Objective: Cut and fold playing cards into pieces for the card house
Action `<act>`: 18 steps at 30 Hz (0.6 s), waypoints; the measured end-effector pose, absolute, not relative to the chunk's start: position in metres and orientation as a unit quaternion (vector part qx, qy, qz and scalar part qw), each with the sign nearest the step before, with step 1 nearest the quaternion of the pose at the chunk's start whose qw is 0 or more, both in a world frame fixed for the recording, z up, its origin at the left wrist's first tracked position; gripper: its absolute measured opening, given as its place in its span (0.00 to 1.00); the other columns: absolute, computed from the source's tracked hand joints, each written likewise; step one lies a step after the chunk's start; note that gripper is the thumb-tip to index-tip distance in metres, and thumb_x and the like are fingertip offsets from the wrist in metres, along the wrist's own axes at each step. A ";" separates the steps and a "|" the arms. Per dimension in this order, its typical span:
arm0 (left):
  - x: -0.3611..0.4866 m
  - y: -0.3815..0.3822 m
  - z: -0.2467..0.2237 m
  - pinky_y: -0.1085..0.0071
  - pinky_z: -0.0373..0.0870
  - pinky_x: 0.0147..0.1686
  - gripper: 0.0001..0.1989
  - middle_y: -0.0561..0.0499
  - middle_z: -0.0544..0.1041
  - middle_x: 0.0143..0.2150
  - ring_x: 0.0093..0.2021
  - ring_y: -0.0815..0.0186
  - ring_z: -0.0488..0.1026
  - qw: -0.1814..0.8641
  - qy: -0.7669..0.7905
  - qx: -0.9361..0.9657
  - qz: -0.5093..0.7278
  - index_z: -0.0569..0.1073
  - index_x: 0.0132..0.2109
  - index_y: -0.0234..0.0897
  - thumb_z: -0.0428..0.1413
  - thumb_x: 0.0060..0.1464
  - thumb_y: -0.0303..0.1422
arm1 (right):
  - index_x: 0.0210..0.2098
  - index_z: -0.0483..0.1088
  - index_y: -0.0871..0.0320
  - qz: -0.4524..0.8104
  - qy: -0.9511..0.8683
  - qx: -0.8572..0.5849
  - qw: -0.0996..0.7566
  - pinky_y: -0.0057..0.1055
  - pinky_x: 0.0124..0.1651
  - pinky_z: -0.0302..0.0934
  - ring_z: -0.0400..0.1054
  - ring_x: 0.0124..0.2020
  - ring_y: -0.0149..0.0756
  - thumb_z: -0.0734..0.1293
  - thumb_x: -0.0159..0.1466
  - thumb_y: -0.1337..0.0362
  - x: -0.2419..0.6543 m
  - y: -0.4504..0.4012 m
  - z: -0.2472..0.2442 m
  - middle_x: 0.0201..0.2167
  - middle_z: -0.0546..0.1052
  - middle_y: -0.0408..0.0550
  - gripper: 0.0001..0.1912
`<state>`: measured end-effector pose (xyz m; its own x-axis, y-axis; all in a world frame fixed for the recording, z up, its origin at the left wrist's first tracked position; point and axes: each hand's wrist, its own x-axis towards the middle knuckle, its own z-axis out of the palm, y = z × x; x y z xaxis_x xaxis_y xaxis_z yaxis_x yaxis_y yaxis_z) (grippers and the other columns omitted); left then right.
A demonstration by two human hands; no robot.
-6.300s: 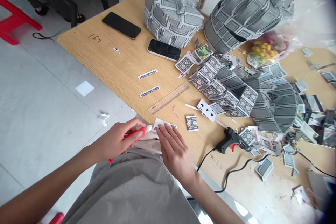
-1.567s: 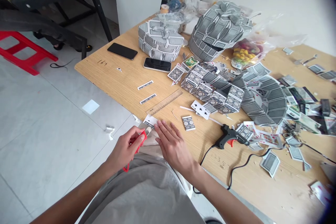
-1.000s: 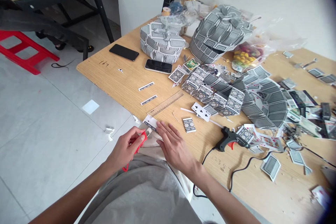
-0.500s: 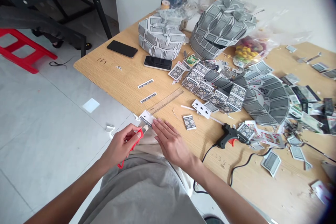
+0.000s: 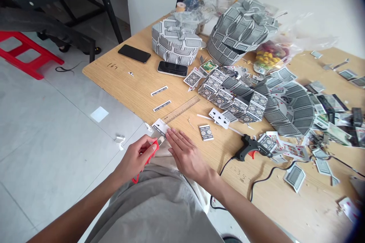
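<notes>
Light wooden table (image 5: 122, 83) at the edge: my left grip (image 5: 134, 158) clenches red-handled scissors (image 5: 151, 155); my open right grip (image 5: 185, 155) rests beside a white playing card (image 5: 159, 127).

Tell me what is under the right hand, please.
The right hand lies over the table edge, its fingertips beside a playing card. What is directly under the palm is covered, so it cannot be seen.

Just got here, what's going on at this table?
A person at a wooden table grips a red-handled craft knife in the left hand, its blade beside a playing card. The right hand lies flat, fingertips against that card, near the table edge. A ruler lies just beyond, with a glue gun and curved card structures further off.
</notes>
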<state>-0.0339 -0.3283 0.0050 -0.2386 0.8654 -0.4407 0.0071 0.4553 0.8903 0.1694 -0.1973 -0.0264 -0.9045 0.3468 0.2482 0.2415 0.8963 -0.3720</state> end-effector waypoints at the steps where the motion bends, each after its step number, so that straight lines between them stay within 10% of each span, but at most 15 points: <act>1: -0.033 -0.329 0.005 0.76 0.63 0.18 0.19 0.56 0.72 0.29 0.25 0.69 0.65 0.524 0.672 0.325 0.410 0.73 0.49 0.41 0.56 0.70 0.52 | 0.82 0.47 0.61 0.170 -0.962 -0.154 0.151 0.54 0.78 0.62 0.57 0.79 0.49 0.59 0.80 0.66 0.169 -0.197 -0.025 0.77 0.64 0.58 0.34; 18: -0.030 -0.328 0.003 0.76 0.63 0.18 0.19 0.57 0.72 0.29 0.24 0.70 0.63 0.528 0.668 0.335 0.403 0.72 0.49 0.41 0.55 0.71 0.52 | 0.80 0.55 0.62 0.209 -0.956 -0.158 0.133 0.55 0.78 0.61 0.57 0.79 0.50 0.60 0.80 0.64 0.169 -0.194 -0.016 0.77 0.64 0.58 0.31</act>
<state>-0.0298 -0.3282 0.0026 -0.2175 0.8731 -0.4363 0.0223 0.4513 0.8921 0.1691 -0.1944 -0.0159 -0.9146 0.3584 0.1874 0.2476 0.8626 -0.4412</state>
